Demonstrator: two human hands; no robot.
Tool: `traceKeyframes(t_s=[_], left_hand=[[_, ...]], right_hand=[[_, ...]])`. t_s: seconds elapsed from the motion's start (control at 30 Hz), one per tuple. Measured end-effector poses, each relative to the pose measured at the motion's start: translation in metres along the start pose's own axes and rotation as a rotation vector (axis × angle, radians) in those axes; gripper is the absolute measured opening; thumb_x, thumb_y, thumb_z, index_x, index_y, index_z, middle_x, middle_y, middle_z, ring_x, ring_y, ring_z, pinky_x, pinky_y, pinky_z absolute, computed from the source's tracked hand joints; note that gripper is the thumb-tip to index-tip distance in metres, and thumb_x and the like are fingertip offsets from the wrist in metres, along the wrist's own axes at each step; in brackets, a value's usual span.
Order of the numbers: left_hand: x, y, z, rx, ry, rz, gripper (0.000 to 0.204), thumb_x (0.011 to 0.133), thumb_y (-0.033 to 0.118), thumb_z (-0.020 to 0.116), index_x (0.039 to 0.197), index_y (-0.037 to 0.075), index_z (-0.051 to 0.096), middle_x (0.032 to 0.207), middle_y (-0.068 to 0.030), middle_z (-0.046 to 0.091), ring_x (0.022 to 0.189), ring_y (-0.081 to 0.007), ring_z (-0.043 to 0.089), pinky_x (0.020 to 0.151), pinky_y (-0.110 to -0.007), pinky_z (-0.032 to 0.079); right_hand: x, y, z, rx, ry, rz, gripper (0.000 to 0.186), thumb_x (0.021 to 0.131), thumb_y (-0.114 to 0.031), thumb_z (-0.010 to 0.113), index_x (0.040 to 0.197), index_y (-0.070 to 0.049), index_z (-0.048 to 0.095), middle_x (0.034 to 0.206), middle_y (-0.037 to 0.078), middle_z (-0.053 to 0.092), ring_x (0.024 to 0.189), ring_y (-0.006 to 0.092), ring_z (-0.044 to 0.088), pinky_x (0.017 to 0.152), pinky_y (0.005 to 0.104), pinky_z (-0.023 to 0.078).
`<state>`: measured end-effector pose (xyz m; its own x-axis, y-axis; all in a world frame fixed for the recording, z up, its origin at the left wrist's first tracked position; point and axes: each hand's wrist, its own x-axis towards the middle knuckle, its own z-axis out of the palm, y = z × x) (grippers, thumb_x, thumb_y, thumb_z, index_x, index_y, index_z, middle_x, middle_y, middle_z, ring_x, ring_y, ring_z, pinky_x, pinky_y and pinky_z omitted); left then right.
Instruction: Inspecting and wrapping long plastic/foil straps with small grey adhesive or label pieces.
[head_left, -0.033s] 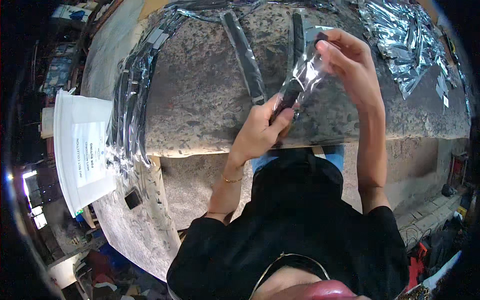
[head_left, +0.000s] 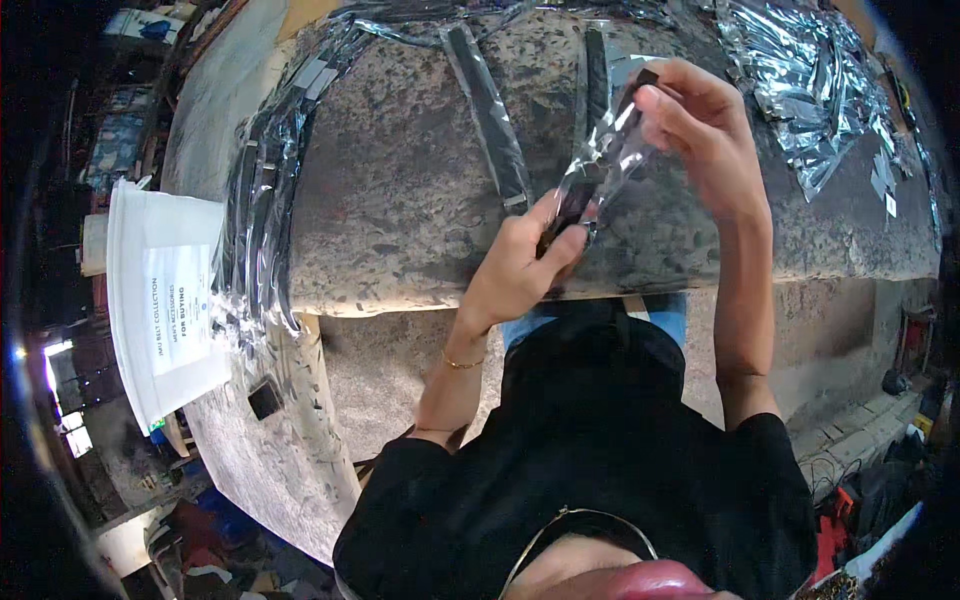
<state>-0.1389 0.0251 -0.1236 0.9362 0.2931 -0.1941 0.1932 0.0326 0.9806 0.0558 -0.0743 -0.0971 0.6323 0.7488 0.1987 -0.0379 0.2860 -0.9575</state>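
In front of me I hold a black belt in a clear plastic sleeve above the near part of the table. My left hand is closed round the lower end, thumb on top. With thumb and fingers my right hand pinches the upper end, where a dark tip sticks out. Whether the tip lies inside the sleeve I cannot tell. Left of my hands, another sleeved black belt lies on the table; its near end almost meets my left hand. One more sleeved belt lies behind the held one.
A worn, speckled table spreads before me. Empty-looking shiny sleeves are heaped at the far right, with small white tags beside them. Several wrapped belts lie at the left, next to a white plastic bin.
The sleeve between my hands has shifted and its shine has moved, so more of the dark strip shows near my right fingers. Both hands stay nearly in place.
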Motion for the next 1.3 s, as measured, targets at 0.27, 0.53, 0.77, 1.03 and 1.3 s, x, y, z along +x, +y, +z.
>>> traceKeyframes(t_s=[0.27,0.53,0.77,1.03,1.3], left_hand=[[0.018,-0.054,-0.022,0.326,0.278,0.234,0.023,0.078,0.007,0.073,0.096,-0.003,0.063,0.091,-0.0107,0.067,0.087,-0.0127,0.062,0.079,-0.028,0.047],[0.006,0.010,-0.037,0.946,1.132,0.706,0.021,0.067,0.001,0.073,0.075,0.005,0.055,0.065,-0.0050,0.055,0.052,-0.0131,0.050,0.045,-0.027,0.037],[-0.008,0.036,-0.052,0.976,1.739,0.861,0.018,0.066,-0.010,0.058,0.079,-0.001,0.051,0.099,-0.0132,0.051,0.064,-0.0168,0.048,0.054,-0.030,0.039],[0.029,-0.010,0.017,0.481,0.690,0.791,0.062,0.076,0.015,0.072,0.126,0.000,0.039,0.121,-0.0174,0.047,0.114,-0.0301,0.046,0.098,-0.044,0.036],[0.137,0.113,0.031,-0.170,-0.146,0.663,0.045,0.096,0.021,0.053,0.131,-0.001,0.035,0.096,-0.0158,0.062,0.082,-0.0227,0.065,0.075,-0.031,0.051]], right_hand=[[0.063,-0.097,0.033,-0.449,-0.304,-0.231,0.020,0.092,-0.023,0.057,0.089,-0.004,0.064,0.058,-0.002,0.051,0.049,0.0056,0.045,0.047,0.0199,0.034],[0.094,-0.167,0.066,-0.002,-0.758,-0.080,0.021,0.094,-0.006,0.043,0.087,0.009,0.055,0.068,0.013,0.057,0.048,0.0124,0.051,0.039,0.0218,0.034],[0.073,-0.185,0.100,0.116,-0.656,-0.073,0.023,0.090,-0.015,0.055,0.086,0.008,0.058,0.080,0.018,0.060,0.052,0.0148,0.053,0.042,0.0214,0.037],[0.078,-0.093,-0.036,-0.687,-0.264,-0.599,0.010,0.089,-0.012,0.061,0.094,-0.003,0.064,0.083,0.003,0.062,0.066,0.0099,0.056,0.058,0.0228,0.045],[0.057,-0.102,-0.049,-0.797,-0.133,-0.357,0.012,0.084,-0.003,0.064,0.096,0.000,0.066,0.084,0.001,0.065,0.079,0.0075,0.056,0.073,0.0238,0.044]])
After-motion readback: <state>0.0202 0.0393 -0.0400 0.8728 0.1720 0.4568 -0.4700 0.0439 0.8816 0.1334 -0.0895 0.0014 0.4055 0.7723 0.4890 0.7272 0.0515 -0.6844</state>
